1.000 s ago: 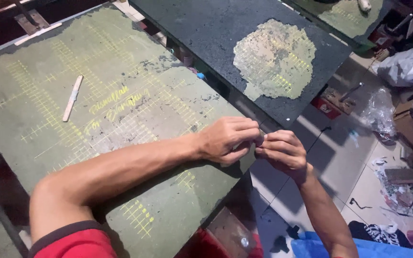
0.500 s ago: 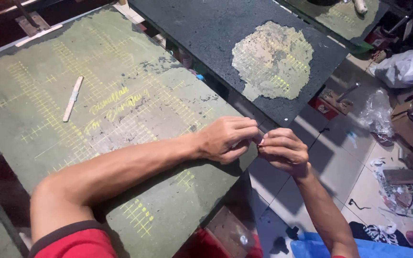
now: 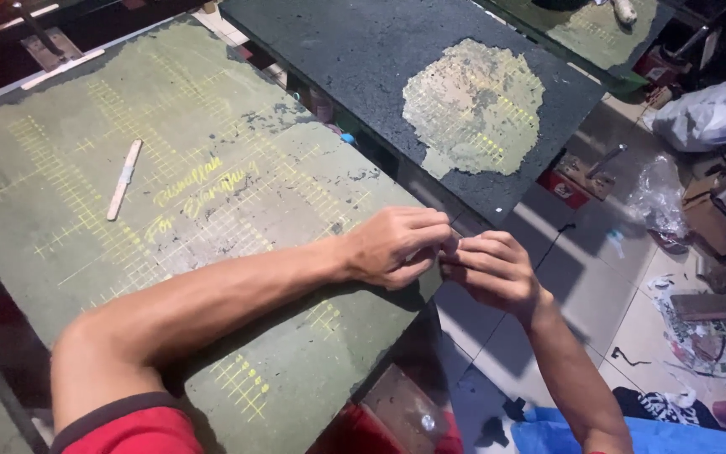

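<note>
both hands are bunched together at the near right corner of the green board (image 3: 212,210), left hand (image 3: 397,248) and right hand (image 3: 493,271) fingertips pinched shut; whatever's pinched can't be made out. a pale stick (image 3: 123,179) is left lying far left.

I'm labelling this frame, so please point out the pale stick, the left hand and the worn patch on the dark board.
Pale stick (image 3: 123,179), head view, middle of its length.
Left hand (image 3: 397,246), head view, back of the hand.
Worn patch (image 3: 472,108), head view, centre of the patch.
</note>
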